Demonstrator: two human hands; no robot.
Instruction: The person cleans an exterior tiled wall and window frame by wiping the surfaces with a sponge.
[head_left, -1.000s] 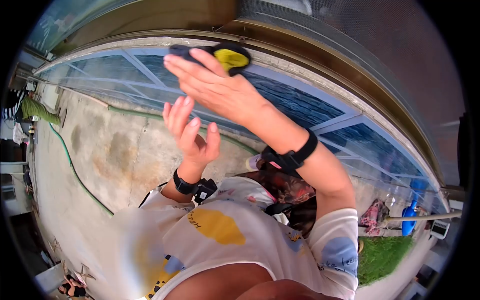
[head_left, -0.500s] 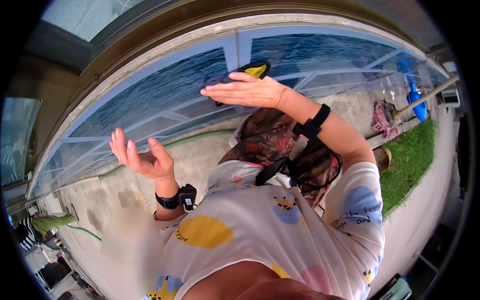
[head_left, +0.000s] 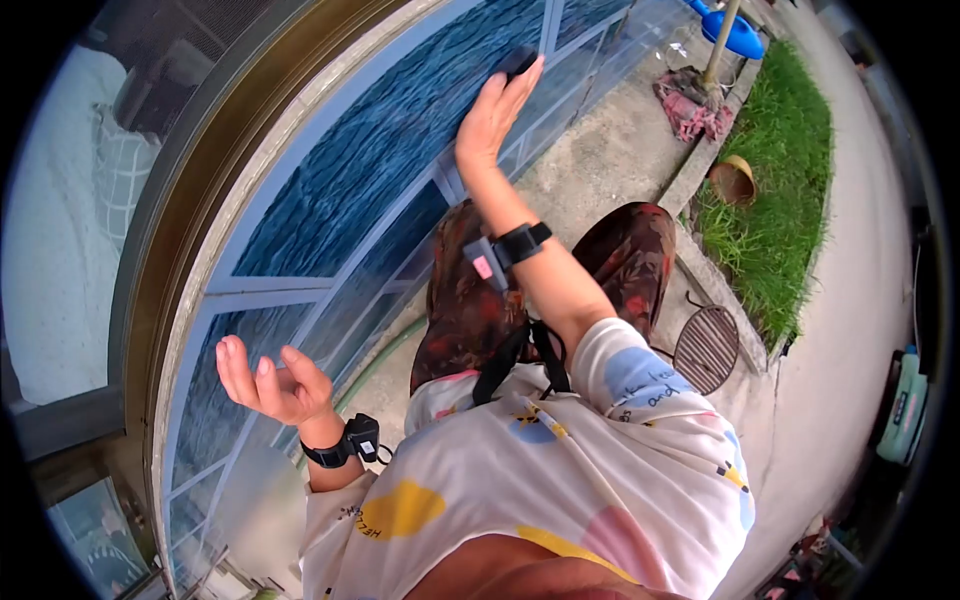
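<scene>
My right hand (head_left: 495, 115) is stretched up and away, its fingers and thumb around a dark pad (head_left: 517, 63) that lies against a blue water-patterned wall panel (head_left: 370, 130). Most of the pad is hidden behind the fingers, so its exact kind does not show. My left hand (head_left: 277, 385) is raised palm up in front of the lower part of the panel, fingers apart and loosely curled, holding nothing. Each wrist wears a black strap with a small device.
Above the panel runs a brown window frame (head_left: 215, 130). A pinkish mop head (head_left: 690, 105) and a blue scoop-like object (head_left: 735, 35) are at the upper right. Beside a grass strip (head_left: 780, 200) lie a brown pot (head_left: 733, 180) and a round slatted stool seat (head_left: 706, 350).
The view has turned and shifted toward the right. My right hand has moved farther out along the panel with the pad. My left hand stays raised with much the same pose.
</scene>
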